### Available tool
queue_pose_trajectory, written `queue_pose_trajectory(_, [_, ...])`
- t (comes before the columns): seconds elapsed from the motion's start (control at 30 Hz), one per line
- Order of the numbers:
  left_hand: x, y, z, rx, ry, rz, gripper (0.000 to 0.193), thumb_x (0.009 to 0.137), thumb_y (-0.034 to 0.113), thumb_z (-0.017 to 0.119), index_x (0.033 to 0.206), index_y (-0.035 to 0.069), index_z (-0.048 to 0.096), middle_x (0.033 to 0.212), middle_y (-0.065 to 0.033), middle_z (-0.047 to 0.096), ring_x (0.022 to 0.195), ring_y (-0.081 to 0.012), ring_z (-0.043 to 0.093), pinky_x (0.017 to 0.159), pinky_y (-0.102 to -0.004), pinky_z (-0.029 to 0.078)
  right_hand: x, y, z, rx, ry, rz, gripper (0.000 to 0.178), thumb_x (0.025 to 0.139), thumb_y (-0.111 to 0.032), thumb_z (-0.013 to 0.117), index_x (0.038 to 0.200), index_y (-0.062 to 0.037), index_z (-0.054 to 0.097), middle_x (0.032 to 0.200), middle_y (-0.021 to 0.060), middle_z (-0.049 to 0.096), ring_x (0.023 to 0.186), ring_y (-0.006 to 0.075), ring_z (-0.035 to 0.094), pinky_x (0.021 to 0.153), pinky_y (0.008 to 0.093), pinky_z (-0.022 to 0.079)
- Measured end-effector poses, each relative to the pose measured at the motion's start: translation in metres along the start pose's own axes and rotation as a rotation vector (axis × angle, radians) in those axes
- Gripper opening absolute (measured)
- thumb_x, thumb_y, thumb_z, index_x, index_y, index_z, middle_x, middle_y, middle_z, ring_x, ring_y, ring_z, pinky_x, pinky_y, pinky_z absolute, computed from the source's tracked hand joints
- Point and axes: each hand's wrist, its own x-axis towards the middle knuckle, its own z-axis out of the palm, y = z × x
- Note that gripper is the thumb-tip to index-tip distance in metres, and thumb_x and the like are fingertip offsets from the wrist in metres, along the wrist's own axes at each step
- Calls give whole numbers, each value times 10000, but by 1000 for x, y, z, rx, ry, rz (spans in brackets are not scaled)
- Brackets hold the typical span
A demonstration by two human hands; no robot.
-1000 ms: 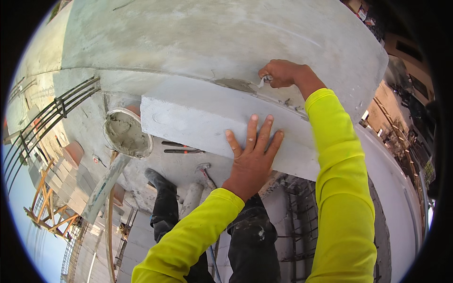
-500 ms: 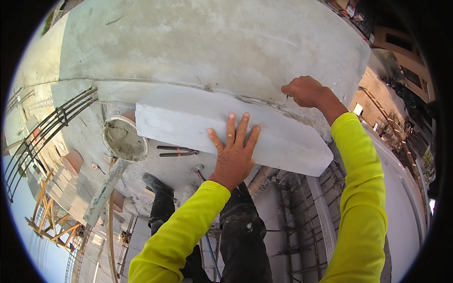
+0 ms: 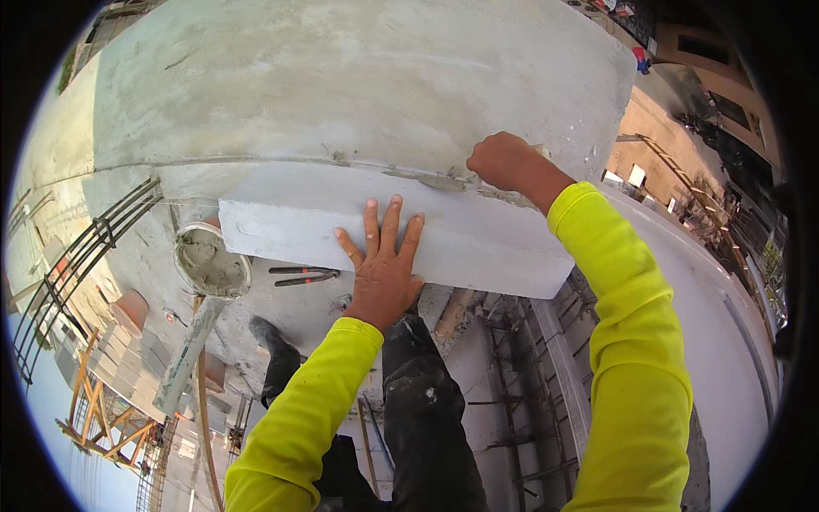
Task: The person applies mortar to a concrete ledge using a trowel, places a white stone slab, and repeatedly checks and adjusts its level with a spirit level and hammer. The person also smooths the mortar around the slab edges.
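A long pale grey block lies against the edge of a broad concrete surface. On top of the block, around its middle, my left hand presses flat with fingers spread. My right hand is a closed fist above the seam at the block's far side. It grips a trowel, whose thin, mortar-smeared blade lies along that seam; the handle is hidden in my fist. Wet grey mortar shows in the joint near the blade.
A bucket of mortar stands left of the block, near pliers with black and orange handles. Rebar rods jut out at the left. Below right lies an open gap with a rebar cage. My boot is below the bucket.
My right hand has moved left along the seam, bringing the trowel blade into clearer sight. My left hand stays spread on the block. The whole view has shifted slightly.
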Motion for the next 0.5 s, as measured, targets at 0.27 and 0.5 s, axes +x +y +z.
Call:
queue_pose_trajectory(0.27, [0, -1, 4, -14, -4, -10, 1009, 702, 242, 865, 1553, 152, 331, 1696, -170, 51, 1548, -475, -57, 1061, -839, -47, -84, 35, 32, 45, -230, 264, 163, 857, -17, 664, 974, -44, 773, 1031, 143, 754, 963, 322, 730, 823, 417, 594])
queue_pose_trajectory(0.5, [-1, 1, 0, -1, -1, -2, 1007, 715, 239, 854, 1558, 146, 312, 1696, -174, 44, 1547, -477, -65, 1055, -843, -52, -87, 18, 31, 266, -83, 177, 219, 836, -5, 684, 1027, -71, 769, 1037, 141, 736, 983, 322, 720, 851, 420, 588])
